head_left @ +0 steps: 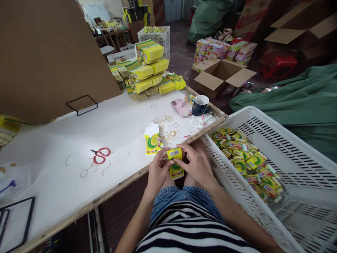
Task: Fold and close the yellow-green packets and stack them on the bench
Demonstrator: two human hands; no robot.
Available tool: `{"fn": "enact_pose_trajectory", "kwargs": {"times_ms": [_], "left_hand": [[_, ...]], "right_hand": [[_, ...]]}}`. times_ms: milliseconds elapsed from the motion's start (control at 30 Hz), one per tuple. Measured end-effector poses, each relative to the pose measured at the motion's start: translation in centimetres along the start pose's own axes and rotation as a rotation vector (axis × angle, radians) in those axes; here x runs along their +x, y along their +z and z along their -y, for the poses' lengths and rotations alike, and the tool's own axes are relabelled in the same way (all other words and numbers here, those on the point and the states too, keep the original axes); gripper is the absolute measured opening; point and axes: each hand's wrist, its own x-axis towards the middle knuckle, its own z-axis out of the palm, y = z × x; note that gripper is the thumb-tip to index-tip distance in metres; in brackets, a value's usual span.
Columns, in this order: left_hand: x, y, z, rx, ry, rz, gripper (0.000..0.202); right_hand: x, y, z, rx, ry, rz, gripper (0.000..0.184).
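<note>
Dark reddish floor beyond a white table, red plastic stool toward the right

Red-handled metal scissors left of flat yellow-green carton on white tabletop; yellow cardboard stacks behind; white plastic crate right, small yellow boxes inside.

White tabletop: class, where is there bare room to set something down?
Between the red scissors and the yellow packet, and between those scissors and the far black frame. It is crowded around the rubber bands, mug and stacked yellow cartons.
</note>
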Motion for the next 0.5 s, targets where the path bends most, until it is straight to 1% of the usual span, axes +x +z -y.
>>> {"fn": "enact_pose_trajectory", "kwargs": {"times_ms": [133, 300, 400, 500], "left_hand": [[-0.14, -0.03, 0.44, 0.065, 0.006, 0.007, 0.042], [-0.32, -0.28, 0.43, 0.136, -0.020, 0.039, 0.042], [-0.24, -0.38, 0.37, 0.081, -0.015, 0.063, 0.040], [-0.17, -0.47, 0.33, -0.004, -0.024, 0.098, 0.042]], "right_hand": [[0.02, 0.51, 0.02, 0.001, 0.056, 0.002, 0.038], [0.39, 0.62, -0.48, 0.002, 0.105, 0.028, 0.028], [0.51, 0.46, -0.62, -0.005, 0.145, 0.071, 0.028], [0.55, 0.43, -0.70, 0.068, 0.158, 0.122, 0.032]]}}
